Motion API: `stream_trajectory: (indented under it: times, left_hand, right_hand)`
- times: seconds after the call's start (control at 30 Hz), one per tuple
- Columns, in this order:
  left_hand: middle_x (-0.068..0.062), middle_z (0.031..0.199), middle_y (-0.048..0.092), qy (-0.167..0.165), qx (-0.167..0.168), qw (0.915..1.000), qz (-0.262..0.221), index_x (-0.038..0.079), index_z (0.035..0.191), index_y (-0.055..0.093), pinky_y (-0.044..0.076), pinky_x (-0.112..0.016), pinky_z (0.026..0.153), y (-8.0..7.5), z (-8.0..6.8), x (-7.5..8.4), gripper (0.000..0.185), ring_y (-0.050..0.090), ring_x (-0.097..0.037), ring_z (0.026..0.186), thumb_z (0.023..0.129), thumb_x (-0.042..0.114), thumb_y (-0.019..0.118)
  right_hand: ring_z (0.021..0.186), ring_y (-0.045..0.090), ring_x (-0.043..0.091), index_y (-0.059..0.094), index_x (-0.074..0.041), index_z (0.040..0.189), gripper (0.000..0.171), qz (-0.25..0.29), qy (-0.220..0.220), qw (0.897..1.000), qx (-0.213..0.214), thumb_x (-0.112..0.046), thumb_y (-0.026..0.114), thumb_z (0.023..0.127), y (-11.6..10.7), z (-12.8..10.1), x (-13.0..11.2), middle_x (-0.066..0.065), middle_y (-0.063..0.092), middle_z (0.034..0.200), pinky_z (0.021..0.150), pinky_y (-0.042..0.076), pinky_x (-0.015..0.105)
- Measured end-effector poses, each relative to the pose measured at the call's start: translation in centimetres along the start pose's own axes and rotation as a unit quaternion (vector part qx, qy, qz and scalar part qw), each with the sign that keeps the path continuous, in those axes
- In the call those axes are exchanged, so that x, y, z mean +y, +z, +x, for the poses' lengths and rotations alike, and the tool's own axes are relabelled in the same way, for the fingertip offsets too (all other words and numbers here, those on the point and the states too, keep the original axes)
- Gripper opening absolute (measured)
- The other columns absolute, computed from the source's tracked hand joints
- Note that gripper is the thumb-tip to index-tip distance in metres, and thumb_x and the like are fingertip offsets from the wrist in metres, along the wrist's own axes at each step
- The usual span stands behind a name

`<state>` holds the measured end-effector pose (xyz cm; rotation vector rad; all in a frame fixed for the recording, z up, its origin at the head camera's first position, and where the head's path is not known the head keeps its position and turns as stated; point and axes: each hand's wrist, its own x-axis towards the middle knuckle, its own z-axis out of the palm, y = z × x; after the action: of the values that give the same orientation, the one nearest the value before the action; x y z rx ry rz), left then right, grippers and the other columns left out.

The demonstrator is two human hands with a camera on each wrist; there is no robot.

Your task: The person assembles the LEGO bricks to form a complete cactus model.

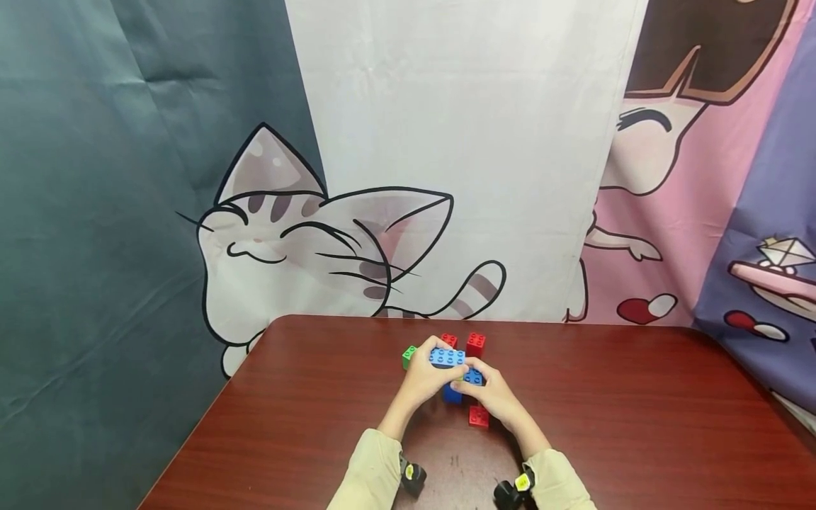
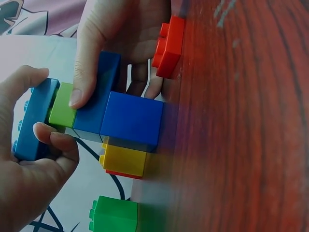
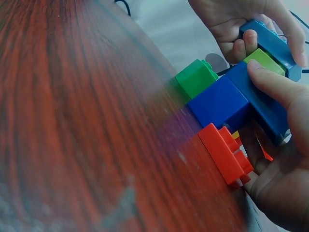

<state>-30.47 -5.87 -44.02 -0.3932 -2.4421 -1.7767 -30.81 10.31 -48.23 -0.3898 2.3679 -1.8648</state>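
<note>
Both hands grip a partly built block stack (image 2: 130, 118) standing on the counter (image 1: 637, 425): left hand (image 2: 29, 159) pinches the top light-blue brick (image 2: 34, 121), right hand (image 2: 120, 38) clamps the blue layer under it, while loose red brick (image 3: 224, 152) and green brick (image 2: 113, 215) beside them remain unattached.

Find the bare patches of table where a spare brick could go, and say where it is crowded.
Bare wood lies along the table to the right and left of the hands. It is crowded mid-table: left hand and right hand hold the blue bricks, with red bricks and a green brick close by.
</note>
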Motion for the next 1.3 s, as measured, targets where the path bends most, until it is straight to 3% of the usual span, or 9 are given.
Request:
stream_trajectory:
  times: [0.3, 0.4, 0.5, 0.63, 0.8, 1.07, 1.3]
  left_hand:
    - [-0.012, 0.104, 0.060, 0.009, 0.005, 0.9999, -0.011, 0.012, 0.101, 0.056, 0.054, -0.026, 0.077, -0.3, -0.2, -0.1, 0.035, 0.057, -0.015, 0.088, 0.075, 0.026, 0.076]
    - [-0.014, 0.105, 0.060, 0.010, 0.003, 0.9998, -0.018, 0.008, 0.101, 0.056, 0.055, -0.028, 0.077, -0.5, -0.8, 1.1, 0.034, 0.057, -0.016, 0.088, 0.076, 0.021, 0.075]
    - [-0.015, 0.106, 0.060, 0.013, 0.005, 0.9997, -0.021, 0.006, 0.103, 0.056, 0.055, -0.030, 0.078, -0.2, -0.9, 1.1, 0.033, 0.057, -0.017, 0.089, 0.077, 0.016, 0.074]
    - [-0.010, 0.105, 0.061, 0.034, 0.015, 0.9993, 0.010, 0.010, 0.101, 0.056, 0.051, -0.027, 0.079, 0.4, -0.2, -0.1, 0.034, 0.055, -0.015, 0.092, 0.075, 0.021, 0.075]
    - [-0.007, 0.102, 0.062, 0.052, 0.021, 0.9978, 0.036, 0.012, 0.099, 0.056, 0.048, -0.025, 0.076, 0.5, 0.0, -0.1, 0.036, 0.054, -0.014, 0.092, 0.074, 0.028, 0.075]
    - [-0.005, 0.102, 0.063, 0.042, 0.017, 0.9972, 0.060, 0.015, 0.100, 0.055, 0.050, -0.025, 0.078, 0.2, -0.3, 0.0, 0.034, 0.055, -0.013, 0.091, 0.075, 0.029, 0.073]
    - [-0.007, 0.104, 0.064, 0.022, 0.010, 0.9993, 0.027, 0.016, 0.100, 0.056, 0.053, -0.028, 0.080, -0.1, -0.5, 0.3, 0.033, 0.057, -0.015, 0.092, 0.076, 0.029, 0.074]
  right_hand:
    - [0.089, 0.059, 0.012, 0.059, -0.020, 0.116, 0.036, -0.003, 0.001, 1.000, -0.010, -0.024, 0.070, 0.082, 0.0, 0.1, -0.1, 0.008, 0.063, 0.110, 0.078, 0.051, 0.021]
    - [0.090, 0.059, 0.013, 0.059, -0.019, 0.117, 0.037, -0.005, -0.001, 1.000, -0.011, -0.025, 0.070, 0.082, 0.0, 0.1, 0.0, 0.008, 0.063, 0.111, 0.078, 0.051, 0.022]
    - [0.090, 0.059, 0.012, 0.059, -0.018, 0.117, 0.038, -0.005, 0.003, 1.000, -0.009, -0.025, 0.070, 0.082, -0.1, 0.0, 0.0, 0.008, 0.063, 0.111, 0.077, 0.051, 0.022]
    - [0.091, 0.057, 0.012, 0.057, -0.016, 0.119, 0.039, -0.010, 0.006, 1.000, -0.004, -0.023, 0.069, 0.082, -0.3, 0.0, -0.1, 0.008, 0.062, 0.113, 0.078, 0.050, 0.021]
    - [0.096, 0.057, 0.014, 0.056, -0.016, 0.122, 0.040, -0.017, 0.002, 1.000, -0.001, -0.025, 0.067, 0.084, -0.4, 0.0, -0.2, 0.009, 0.060, 0.117, 0.081, 0.051, 0.023]
    - [0.090, 0.060, 0.013, 0.057, -0.018, 0.121, 0.041, -0.006, 0.021, 1.000, -0.010, -0.028, 0.068, 0.083, -0.2, -0.1, 0.1, 0.010, 0.062, 0.113, 0.078, 0.052, 0.022]
    - [0.090, 0.060, 0.013, 0.058, -0.019, 0.119, 0.039, -0.004, 0.016, 1.000, -0.012, -0.027, 0.069, 0.082, -0.2, -0.1, 0.0, 0.009, 0.063, 0.112, 0.078, 0.051, 0.022]
